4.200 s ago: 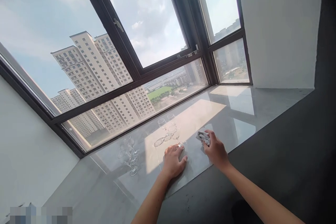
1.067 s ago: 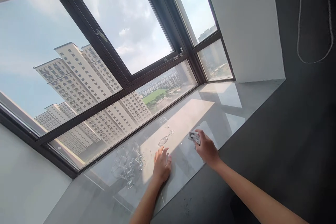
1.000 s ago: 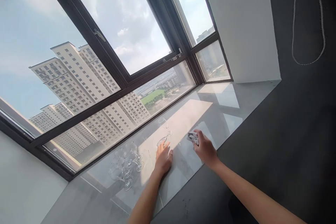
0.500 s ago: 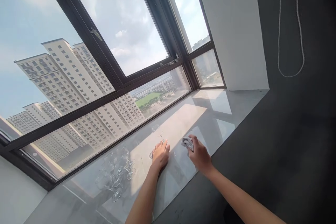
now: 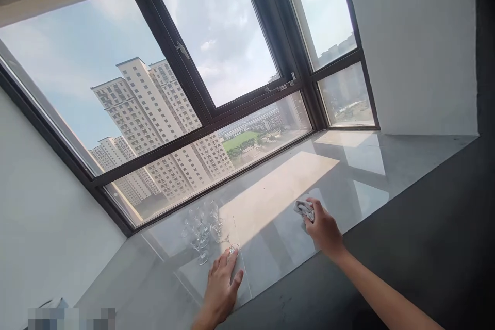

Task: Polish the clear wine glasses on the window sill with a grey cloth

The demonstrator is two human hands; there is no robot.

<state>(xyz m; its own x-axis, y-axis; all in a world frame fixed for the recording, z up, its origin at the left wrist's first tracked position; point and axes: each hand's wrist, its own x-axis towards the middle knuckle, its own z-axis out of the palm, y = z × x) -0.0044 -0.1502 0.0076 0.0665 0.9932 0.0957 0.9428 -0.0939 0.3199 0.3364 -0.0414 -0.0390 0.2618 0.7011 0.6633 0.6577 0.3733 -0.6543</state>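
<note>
My left hand [image 5: 222, 282] lies flat on the glossy grey window sill [image 5: 270, 227], fingers stretched out. Its fingertips touch the round foot of a clear wine glass [image 5: 232, 250] at the edge of a cluster of several clear wine glasses [image 5: 201, 224] just ahead and to the left. My right hand [image 5: 324, 228] rests on the sill further right, its fingers closed round a small crumpled grey cloth [image 5: 303, 209] pressed to the surface. A sunlit patch [image 5: 278, 191] lies between the hands and the window.
A large dark-framed window [image 5: 209, 113] runs along the back of the sill, with tall buildings outside. A white wall [image 5: 413, 46] closes the sill on the right and another stands at the left. A dark surface [image 5: 406, 247] borders the sill's near edge.
My left hand has moved left and nearer to me, to the cluster of glasses. The glasses that stood in the sunlit patch are no longer there. My right hand keeps the cloth.
</note>
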